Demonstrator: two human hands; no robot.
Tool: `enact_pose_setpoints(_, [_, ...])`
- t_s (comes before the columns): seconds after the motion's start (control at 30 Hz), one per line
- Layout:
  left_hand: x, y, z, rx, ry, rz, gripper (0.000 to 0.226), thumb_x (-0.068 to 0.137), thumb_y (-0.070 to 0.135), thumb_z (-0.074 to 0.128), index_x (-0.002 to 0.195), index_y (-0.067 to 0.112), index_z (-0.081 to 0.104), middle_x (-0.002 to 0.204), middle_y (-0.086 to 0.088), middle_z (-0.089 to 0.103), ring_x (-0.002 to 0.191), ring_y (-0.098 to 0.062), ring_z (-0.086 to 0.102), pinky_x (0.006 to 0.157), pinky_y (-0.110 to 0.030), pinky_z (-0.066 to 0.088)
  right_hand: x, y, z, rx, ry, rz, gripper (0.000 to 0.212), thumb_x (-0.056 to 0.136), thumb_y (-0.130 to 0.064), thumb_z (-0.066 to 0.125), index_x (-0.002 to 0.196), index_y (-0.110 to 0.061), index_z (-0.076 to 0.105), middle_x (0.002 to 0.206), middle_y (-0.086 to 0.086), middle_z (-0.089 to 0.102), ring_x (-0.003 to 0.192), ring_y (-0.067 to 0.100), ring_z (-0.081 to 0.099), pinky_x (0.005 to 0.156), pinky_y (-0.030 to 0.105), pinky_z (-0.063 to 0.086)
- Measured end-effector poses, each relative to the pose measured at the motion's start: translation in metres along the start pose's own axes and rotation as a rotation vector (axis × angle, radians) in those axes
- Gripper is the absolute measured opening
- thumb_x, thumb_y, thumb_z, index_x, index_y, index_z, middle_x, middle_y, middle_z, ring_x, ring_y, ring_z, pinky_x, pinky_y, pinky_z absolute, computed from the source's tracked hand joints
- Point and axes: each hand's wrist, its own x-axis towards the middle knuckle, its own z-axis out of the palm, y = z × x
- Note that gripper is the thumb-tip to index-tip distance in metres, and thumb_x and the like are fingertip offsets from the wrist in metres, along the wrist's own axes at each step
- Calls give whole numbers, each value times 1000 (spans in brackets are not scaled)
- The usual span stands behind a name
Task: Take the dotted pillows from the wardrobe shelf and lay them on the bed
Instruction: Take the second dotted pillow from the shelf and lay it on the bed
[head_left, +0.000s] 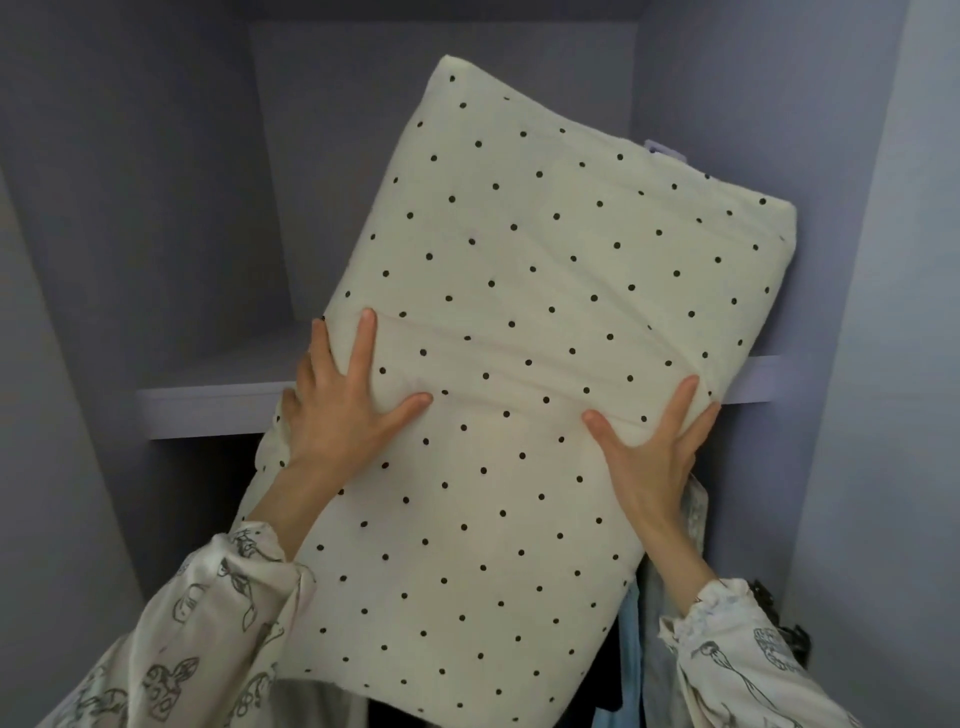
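Both hands on the pillow (519, 332) now; left hand (343, 400) grips its left edge, right hand (654, 441) its right edge, thumbs pressed on top; pillow tilted, half over the shelf (208, 410) lip.

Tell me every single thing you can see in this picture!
pillow: one, cream with small black dots, tilted, its upper end in the wardrobe compartment and its lower end hanging out past the shelf edge.
shelf: one, pale lilac-grey, running across the wardrobe behind the pillow.
wardrobe walls: lilac-grey, around the compartment.
hanging clothes: a few, light blue and dark, below the shelf, mostly hidden by the pillow.
sleeves: two, cream with dark line drawings, at the bottom corners.
left hand: gripping the pillow's left edge, fingers spread.
right hand: gripping the pillow's right edge.
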Motion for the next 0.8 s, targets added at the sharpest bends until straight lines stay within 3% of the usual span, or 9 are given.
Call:
enact_pose_setpoints(0.17, [12,1,-7,-46,-62,-74,105,55,86,46,132,56,-18,150,-17,13,132,-41,25,98,-61,28,5,10,-16,84,-42,-119,80,83,-56,51,142,-45,-1,154,-9,-17,139,2,-5,109,27,7])
enact_pose_setpoints(0.27, [14,2,-8,-76,-78,-108,105,55,85,49,130,59,-19,152,-15,9,134,-40,20,99,-63,26,-2,21,-26,140,-72,-135,79,86,-44,56,144,-43,2,155,-13,-10,135,-7,0,107,22,9])
enact_pose_setpoints(0.43, [13,1,-8,-130,-99,-133,106,55,82,55,128,62,-20,154,-15,1,137,-41,17,101,-65,22,-7,18,-23,155,-60,-37,85,82,-45,62,142,-45,2,150,-19,16,134,6,24,105,25,20])
enact_pose_setpoints(0.57, [15,-2,-12,-140,-106,-121,106,55,82,54,129,61,-18,147,-20,20,130,-42,29,101,-61,28,-2,12,-24,198,-66,-55,89,77,-47,64,142,-48,3,132,-21,22,120,-2,26,99,23,22])
enact_pose_setpoints(0.67, [10,-12,-20,-230,-144,-121,104,52,85,53,127,66,-17,134,-20,35,121,-41,39,100,-54,35,3,5,-28,198,-90,-61,91,73,-52,66,139,-52,5,129,-16,24,116,1,29,97,23,23])
enact_pose_setpoints(0.8, [-9,-25,-28,-343,-205,-150,107,48,87,53,127,65,-16,137,-16,38,122,-38,41,102,-56,34,0,-7,-32,185,-141,-82,91,67,-60,67,134,-62,5,128,-17,24,112,-1,30,94,21,22])
